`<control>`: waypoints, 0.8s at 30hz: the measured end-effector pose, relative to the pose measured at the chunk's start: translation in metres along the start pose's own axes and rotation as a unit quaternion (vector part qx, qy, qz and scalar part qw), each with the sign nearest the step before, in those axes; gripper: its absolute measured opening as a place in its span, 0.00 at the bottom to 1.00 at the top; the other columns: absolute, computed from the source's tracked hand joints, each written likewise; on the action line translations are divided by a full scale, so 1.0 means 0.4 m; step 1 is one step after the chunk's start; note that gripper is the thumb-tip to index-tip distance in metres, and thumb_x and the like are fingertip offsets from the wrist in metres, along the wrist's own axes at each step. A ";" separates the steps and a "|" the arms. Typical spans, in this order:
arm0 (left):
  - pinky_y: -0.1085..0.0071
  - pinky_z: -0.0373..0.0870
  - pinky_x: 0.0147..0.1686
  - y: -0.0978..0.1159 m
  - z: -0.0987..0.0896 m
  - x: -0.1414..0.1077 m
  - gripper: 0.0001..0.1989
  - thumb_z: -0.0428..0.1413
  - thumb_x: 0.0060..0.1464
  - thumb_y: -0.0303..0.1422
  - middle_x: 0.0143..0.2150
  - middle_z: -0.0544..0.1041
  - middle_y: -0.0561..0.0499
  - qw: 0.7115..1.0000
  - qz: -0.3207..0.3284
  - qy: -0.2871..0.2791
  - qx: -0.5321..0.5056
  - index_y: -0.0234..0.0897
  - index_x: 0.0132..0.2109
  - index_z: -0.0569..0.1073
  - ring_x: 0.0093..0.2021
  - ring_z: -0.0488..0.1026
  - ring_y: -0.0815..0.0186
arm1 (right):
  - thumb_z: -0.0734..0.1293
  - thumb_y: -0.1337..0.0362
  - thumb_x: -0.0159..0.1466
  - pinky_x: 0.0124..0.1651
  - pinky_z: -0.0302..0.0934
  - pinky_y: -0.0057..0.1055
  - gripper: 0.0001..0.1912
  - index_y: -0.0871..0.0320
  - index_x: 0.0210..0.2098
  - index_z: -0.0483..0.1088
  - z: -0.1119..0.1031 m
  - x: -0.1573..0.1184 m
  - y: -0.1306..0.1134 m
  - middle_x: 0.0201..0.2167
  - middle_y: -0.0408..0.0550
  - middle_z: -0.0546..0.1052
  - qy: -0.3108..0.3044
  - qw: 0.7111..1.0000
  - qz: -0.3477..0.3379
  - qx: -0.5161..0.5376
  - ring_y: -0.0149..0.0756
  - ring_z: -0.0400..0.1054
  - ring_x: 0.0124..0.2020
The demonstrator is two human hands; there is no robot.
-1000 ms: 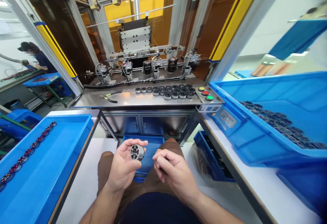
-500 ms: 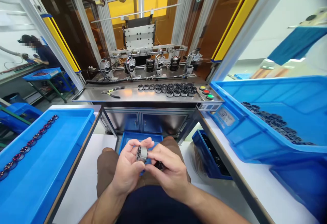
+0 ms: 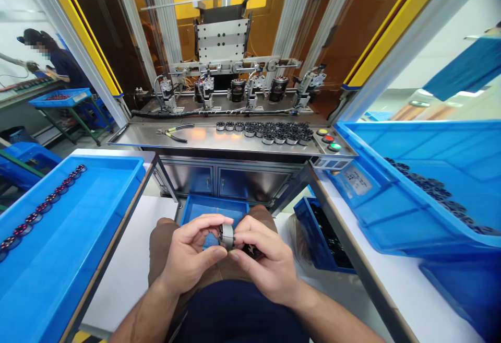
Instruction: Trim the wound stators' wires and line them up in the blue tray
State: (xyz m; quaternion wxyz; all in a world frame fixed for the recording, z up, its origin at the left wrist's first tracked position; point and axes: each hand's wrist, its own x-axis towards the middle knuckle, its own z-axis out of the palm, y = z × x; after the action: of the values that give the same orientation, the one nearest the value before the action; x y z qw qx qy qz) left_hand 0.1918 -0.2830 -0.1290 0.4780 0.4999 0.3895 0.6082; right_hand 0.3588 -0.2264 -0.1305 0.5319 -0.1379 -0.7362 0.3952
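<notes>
A metal worktop (image 3: 203,139) carries pliers (image 3: 172,136) toward its left end and a cluster of ring-shaped parts (image 3: 270,133) from the middle rightward, with three round buttons (image 3: 328,138) at its right end, the green one nearest the front edge. A left side table (image 3: 150,158) bears a blue tray (image 3: 94,202) close to its right edge. A right side table (image 3: 376,270) bears a large blue bin (image 3: 391,202), set in from its left edge.

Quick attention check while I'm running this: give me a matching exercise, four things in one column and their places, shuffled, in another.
Things:
1. Pliers
2. Grey part
3. Black part
4. Green button

Places:
A. Held in the right hand
B. Beside the red button
C. Lying on the metal ledge
D. Pinched in the left hand

Pairs: 1-C, 2-D, 3-A, 4-B
</notes>
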 end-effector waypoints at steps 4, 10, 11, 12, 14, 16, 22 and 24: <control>0.66 0.76 0.48 0.003 0.001 -0.008 0.19 0.64 0.55 0.30 0.53 0.79 0.43 0.999 0.005 0.011 0.034 0.41 0.55 0.78 0.48 0.78 0.59 | 0.70 0.67 0.64 0.30 0.62 0.30 0.03 0.57 0.39 0.75 0.002 0.001 0.008 0.27 0.45 0.71 -0.001 1.000 0.015 -0.001 0.33 0.66 0.29; 0.68 0.75 0.52 0.019 0.004 -0.006 0.20 0.62 0.57 0.27 0.54 0.80 0.46 0.993 0.025 -0.004 0.118 0.46 0.56 0.77 0.53 0.77 0.59 | 0.70 0.67 0.65 0.29 0.61 0.27 0.00 0.57 0.36 0.75 0.000 0.002 0.016 0.26 0.44 0.71 0.007 1.000 0.013 0.018 0.31 0.66 0.27; 0.69 0.74 0.53 0.022 0.004 -0.005 0.20 0.62 0.57 0.27 0.54 0.80 0.46 0.992 0.029 -0.007 0.123 0.47 0.56 0.78 0.53 0.77 0.60 | 0.71 0.68 0.64 0.29 0.61 0.27 0.01 0.57 0.35 0.75 -0.001 0.002 0.016 0.26 0.43 0.71 0.007 1.000 0.018 0.024 0.30 0.65 0.27; 0.70 0.74 0.53 0.024 0.005 -0.003 0.19 0.63 0.57 0.27 0.53 0.81 0.47 0.992 0.028 -0.009 0.121 0.47 0.55 0.78 0.53 0.77 0.60 | 0.71 0.67 0.64 0.29 0.61 0.27 0.01 0.57 0.34 0.75 -0.002 0.003 0.016 0.25 0.43 0.71 0.006 0.999 0.022 0.030 0.30 0.65 0.27; 0.71 0.74 0.53 0.025 0.007 -0.001 0.19 0.63 0.56 0.28 0.53 0.82 0.47 0.994 0.017 -0.008 0.105 0.47 0.54 0.79 0.53 0.78 0.61 | 0.71 0.66 0.64 0.29 0.61 0.27 0.02 0.56 0.33 0.75 -0.003 0.004 0.015 0.25 0.42 0.70 0.006 0.999 0.031 0.039 0.30 0.65 0.27; 0.72 0.75 0.52 0.024 0.010 0.001 0.18 0.63 0.56 0.29 0.53 0.82 0.47 0.997 0.002 -0.003 0.080 0.46 0.54 0.79 0.52 0.78 0.61 | 0.72 0.65 0.64 0.29 0.61 0.28 0.03 0.56 0.34 0.75 -0.003 0.005 0.014 0.25 0.42 0.71 0.008 0.999 0.033 0.043 0.30 0.65 0.27; 0.67 0.76 0.52 0.020 0.016 0.007 0.17 0.63 0.56 0.30 0.52 0.82 0.44 0.999 -0.023 0.013 0.024 0.43 0.53 0.80 0.51 0.79 0.58 | 0.72 0.63 0.64 0.28 0.61 0.28 0.04 0.56 0.32 0.76 -0.004 0.009 0.010 0.24 0.43 0.72 0.024 0.998 0.048 0.045 0.31 0.66 0.25; 0.66 0.77 0.52 0.020 0.015 0.012 0.16 0.64 0.55 0.30 0.52 0.82 0.44 0.999 -0.033 0.005 0.009 0.42 0.52 0.81 0.51 0.80 0.57 | 0.72 0.63 0.64 0.28 0.61 0.28 0.04 0.56 0.32 0.76 -0.005 0.010 0.010 0.23 0.42 0.71 0.018 0.997 0.054 0.053 0.31 0.66 0.25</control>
State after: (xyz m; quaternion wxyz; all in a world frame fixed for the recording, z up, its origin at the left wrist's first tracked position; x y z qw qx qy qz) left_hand 0.1960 -0.2804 -0.1190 0.4909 0.4883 0.4138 0.5910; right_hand 0.3583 -0.2205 -0.1305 0.5293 -0.1566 -0.6961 0.4590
